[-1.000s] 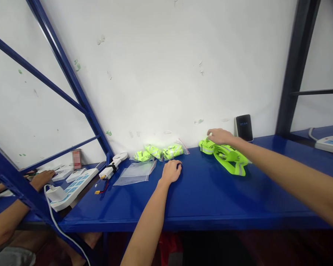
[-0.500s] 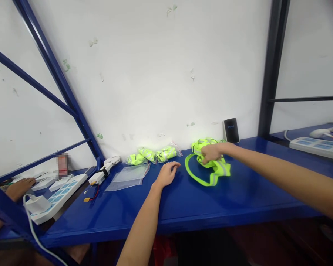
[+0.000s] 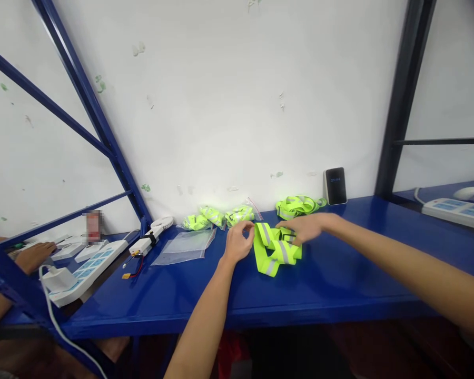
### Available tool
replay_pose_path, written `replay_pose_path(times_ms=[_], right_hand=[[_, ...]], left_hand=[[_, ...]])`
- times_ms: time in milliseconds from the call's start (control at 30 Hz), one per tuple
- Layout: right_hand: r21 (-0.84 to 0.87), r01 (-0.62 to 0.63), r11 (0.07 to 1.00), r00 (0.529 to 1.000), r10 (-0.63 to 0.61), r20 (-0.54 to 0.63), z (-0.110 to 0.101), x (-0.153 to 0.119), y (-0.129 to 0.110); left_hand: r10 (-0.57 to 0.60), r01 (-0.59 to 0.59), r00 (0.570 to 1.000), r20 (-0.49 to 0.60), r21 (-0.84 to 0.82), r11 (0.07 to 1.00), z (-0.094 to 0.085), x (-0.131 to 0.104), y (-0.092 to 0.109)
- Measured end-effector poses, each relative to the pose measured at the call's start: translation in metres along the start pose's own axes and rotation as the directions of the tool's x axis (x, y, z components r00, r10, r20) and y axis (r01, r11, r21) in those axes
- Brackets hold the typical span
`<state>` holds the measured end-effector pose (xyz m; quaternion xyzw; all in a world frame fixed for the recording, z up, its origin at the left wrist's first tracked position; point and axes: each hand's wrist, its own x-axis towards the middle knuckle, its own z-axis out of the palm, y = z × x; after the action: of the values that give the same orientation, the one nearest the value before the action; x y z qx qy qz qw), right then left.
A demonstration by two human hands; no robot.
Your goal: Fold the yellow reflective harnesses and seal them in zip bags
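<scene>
A neon-yellow reflective strap (image 3: 283,251) with silver stripes lies in loose folds on the blue tabletop, a dark buckle showing near its top right. My left hand (image 3: 239,243) pinches its upper left end between thumb and fingertips. From the right, my right hand (image 3: 305,229) grips the strap by the buckle; its fingertips are partly hidden. Behind that hand sits a heap of more reflective straps (image 3: 298,206). Bagged reflective straps (image 3: 210,216) lie by the wall, and flat clear zip bags (image 3: 186,246) rest to the left of my left hand.
A white fan (image 3: 161,223) and a white battery pack with loose wires (image 3: 142,246) lie at left. A small display clock (image 3: 335,186) leans against the wall. Power strips (image 3: 89,273) flank the bench behind blue frame posts. Another person's hand (image 3: 35,256) is at far left.
My right hand has drawn one strap away from the heap, leftward and nearer. My left hand, empty before, now holds its end. The view has shifted slightly.
</scene>
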<state>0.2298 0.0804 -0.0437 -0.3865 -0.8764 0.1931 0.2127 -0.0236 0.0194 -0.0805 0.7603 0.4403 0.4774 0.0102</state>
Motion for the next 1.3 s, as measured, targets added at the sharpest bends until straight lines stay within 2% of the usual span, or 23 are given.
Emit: replay_pose_path(times_ms=[67, 133, 300, 467, 533, 633, 700, 800, 867, 933, 1000, 1100, 1167, 1200, 1233, 1300], right_hand=[[-0.009, 0.045, 0.999, 0.984, -0.042, 0.172, 0.008, 0.0, -0.008], [0.029, 0.064, 0.998, 0.977, -0.069, 0.2, 0.014, 0.007, -0.016], [0.332, -0.011, 0.943, 0.988, -0.041, 0.149, 0.037, 0.034, -0.021], [0.568, -0.027, 0.822, 0.996, 0.069, -0.053, 0.054, 0.04, -0.012], [0.69, -0.053, 0.722, 0.989, 0.132, -0.061, 0.055, 0.037, -0.011], [0.87, -0.146, 0.471, 0.973, 0.228, 0.04, 0.053, 0.032, -0.013], [0.931, -0.172, 0.321, 0.96, 0.265, 0.086, 0.052, 0.031, -0.017], [0.964, -0.142, 0.224, 0.955, 0.288, 0.074, 0.053, 0.03, -0.025], [0.965, -0.145, 0.22, 0.954, 0.291, 0.077, 0.054, 0.03, -0.03], [0.961, -0.163, 0.223, 0.956, 0.278, 0.097, 0.055, 0.028, -0.035], [0.961, -0.171, 0.216, 0.965, 0.236, 0.118, 0.057, 0.025, -0.038], [0.952, -0.181, 0.248, 0.976, 0.162, 0.143, 0.061, 0.024, -0.039], [0.93, -0.138, 0.34, 0.982, 0.173, 0.082, 0.066, 0.026, -0.034], [0.903, -0.093, 0.42, 0.98, 0.201, 0.007, 0.068, 0.028, -0.029], [0.851, -0.044, 0.523, 0.967, 0.236, -0.095, 0.07, 0.03, -0.023], [0.658, -0.009, 0.753, 0.912, 0.275, -0.303, 0.074, 0.034, -0.011]], left_hand=[[0.037, -0.034, 0.997, 0.062, -0.039, 0.999, 0.003, -0.001, 0.001], [0.032, -0.027, 0.996, 0.078, -0.055, 0.998, 0.005, -0.002, 0.001], [-0.065, 0.066, 0.998, 0.019, -0.096, 0.993, -0.002, -0.005, -0.004], [-0.104, 0.131, 0.985, 0.141, -0.202, 0.971, -0.005, -0.003, -0.008], [-0.134, 0.172, 0.981, 0.141, -0.306, 0.936, -0.002, -0.001, -0.006], [-0.177, 0.216, 0.975, 0.131, -0.417, 0.883, 0.003, -0.001, -0.005], [-0.173, 0.212, 0.976, 0.134, -0.383, 0.899, 0.005, -0.002, -0.005], [-0.168, 0.193, 0.978, 0.122, -0.231, 0.954, 0.005, -0.003, -0.006], [-0.182, 0.194, 0.979, 0.089, -0.142, 0.971, 0.003, -0.003, -0.007], [-0.181, 0.19, 0.981, 0.074, -0.129, 0.973, 0.002, -0.003, -0.007], [-0.177, 0.197, 0.978, 0.109, -0.216, 0.956, 0.002, -0.003, -0.005], [-0.202, 0.271, 0.958, 0.205, -0.408, 0.872, 0.005, -0.001, 0.002], [-0.234, 0.329, 0.941, 0.243, -0.503, 0.799, 0.008, 0.0, 0.006], [-0.255, 0.349, 0.936, 0.243, -0.534, 0.77, 0.009, 0.001, 0.007], [-0.283, 0.365, 0.931, 0.231, -0.556, 0.746, 0.009, 0.002, 0.006], [-0.368, 0.41, 0.909, 0.196, -0.581, 0.703, 0.011, 0.004, 0.002]])
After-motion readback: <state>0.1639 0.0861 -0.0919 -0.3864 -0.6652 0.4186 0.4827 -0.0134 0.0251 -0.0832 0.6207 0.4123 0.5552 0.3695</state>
